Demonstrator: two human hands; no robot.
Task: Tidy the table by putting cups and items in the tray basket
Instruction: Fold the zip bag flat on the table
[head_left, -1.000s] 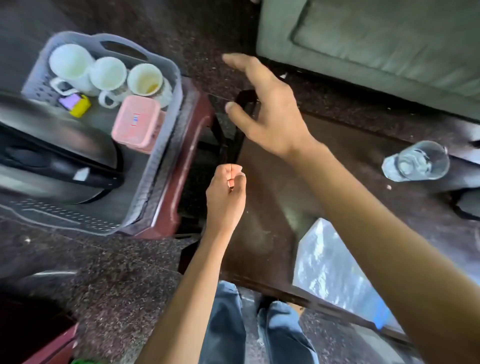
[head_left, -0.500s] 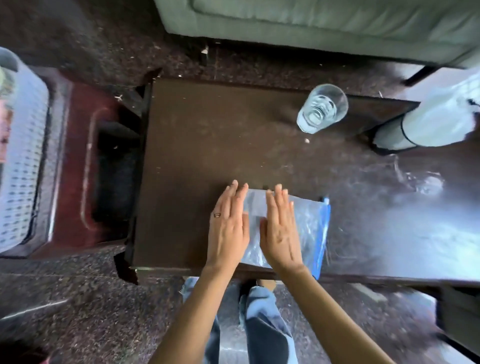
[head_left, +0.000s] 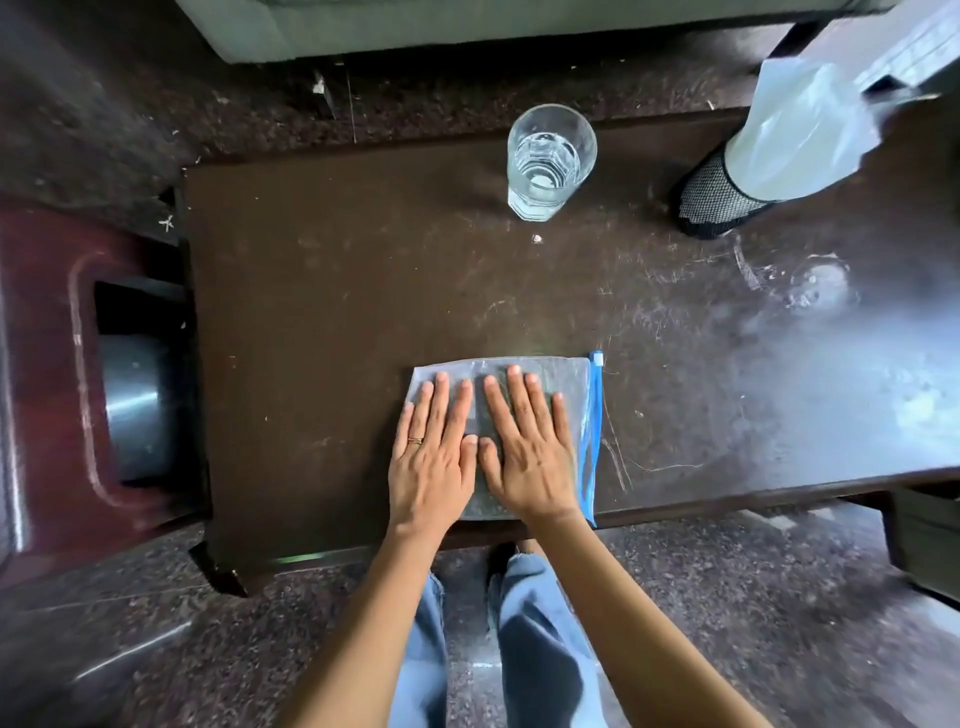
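A clear zip bag with a blue slider edge lies flat near the front edge of the dark brown table. My left hand and my right hand lie palm-down on it, side by side, fingers spread and flat, gripping nothing. A clear drinking glass with a little water stands upright at the table's far edge, well beyond my fingertips. The tray basket is out of view.
A red plastic stool stands to the left of the table. A black mesh holder lined with a white plastic bag leans at the table's far right. A grey-green sofa runs along the back. A wet ring marks the table's right side.
One second ago my hands were raised near the stool, which carried the basket. The view has swung right. Both hands now press flat on the zip bag, a little farther forward than before.
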